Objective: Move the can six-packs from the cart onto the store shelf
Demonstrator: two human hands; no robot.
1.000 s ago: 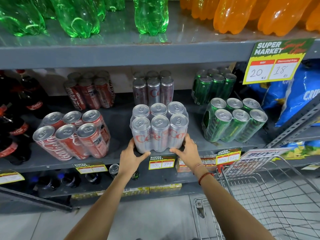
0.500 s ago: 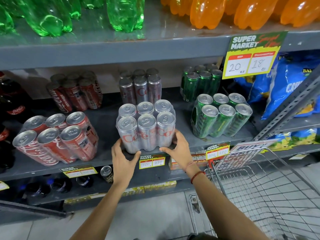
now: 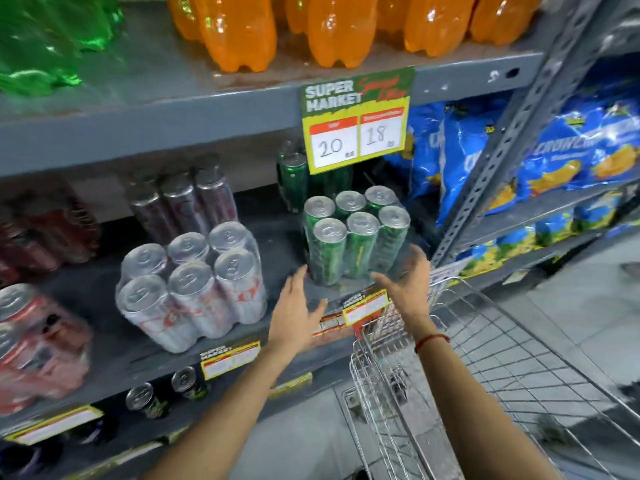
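At the far left of the middle shelf [image 3: 104,344], a red six-pack [image 3: 33,344] is seen lying near the front edge, blurred and partly cut off by the frame. Just to its right, a silver six-pack [image 3: 194,289] wrapped in clear film is set on the same shelf, apart from both hands. Behind it, further silver cans [image 3: 183,202] are stood upright at the back. Green bottles [image 3: 45,46] and orange bottles [image 3: 311,29] are lined along the shelf above.

The left hand [image 3: 298,306] is held in front of the shelf edge, its fingers [image 3: 294,282] spread and loose, with nothing gripped; its fingertips are near the lower left corner of the green six-pack [image 3: 353,237]. That pack is stood on the middle shelf near the front, under a yellow-and-green price sign [image 3: 356,123] marked 20 and 18. The right hand [image 3: 405,285] is raised at the pack's lower right corner, palm turned inward, fingers spread and blurred; whether the film is touched cannot be told. A red thread is worn at that wrist.

Below and to the right, the wire cart [image 3: 485,341] is parked against the shelving; no six-pack can be made out in the visible part of its basket. Blue snack bags [image 3: 467,161] are stacked on the shelves at the far right.
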